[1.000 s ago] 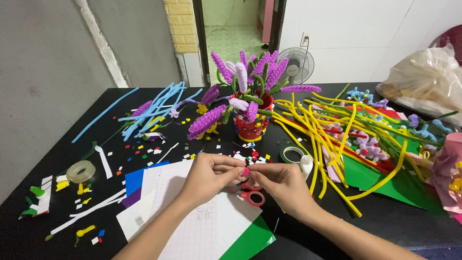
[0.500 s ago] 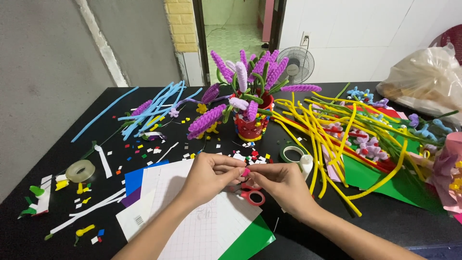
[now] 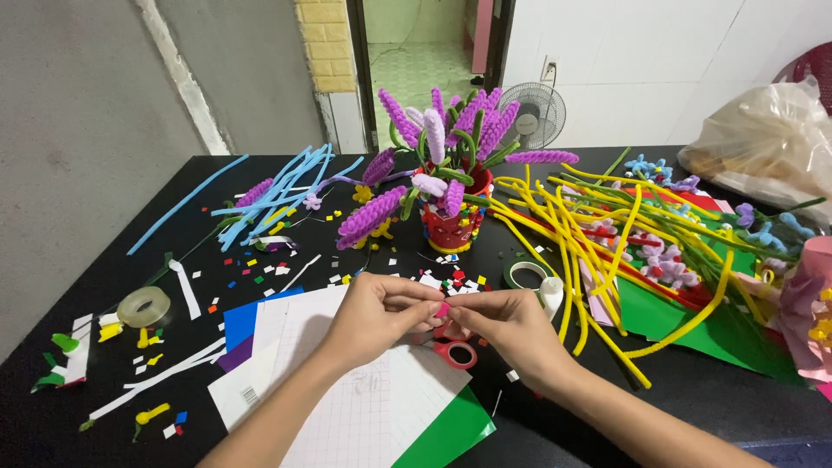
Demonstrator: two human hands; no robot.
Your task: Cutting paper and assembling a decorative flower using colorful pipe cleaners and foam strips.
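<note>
A small pink piece (image 3: 443, 309) is pinched between the fingertips of both hands, left hand (image 3: 381, 316) and right hand (image 3: 511, 329) closed on it from either side, just above white paper (image 3: 364, 407) on the black table (image 3: 104, 260). Just below the hands lie red-handled scissors (image 3: 458, 351). A white barcode label (image 3: 250, 396) sits on a sheet's corner at lower left. Two tape rolls show: one clear (image 3: 144, 305), one green (image 3: 525, 276). One red pot (image 3: 452, 227) holds purple flowers. One clear plastic bag (image 3: 763, 147) lies at the far right, beside many yellow stems (image 3: 598, 234).
</note>
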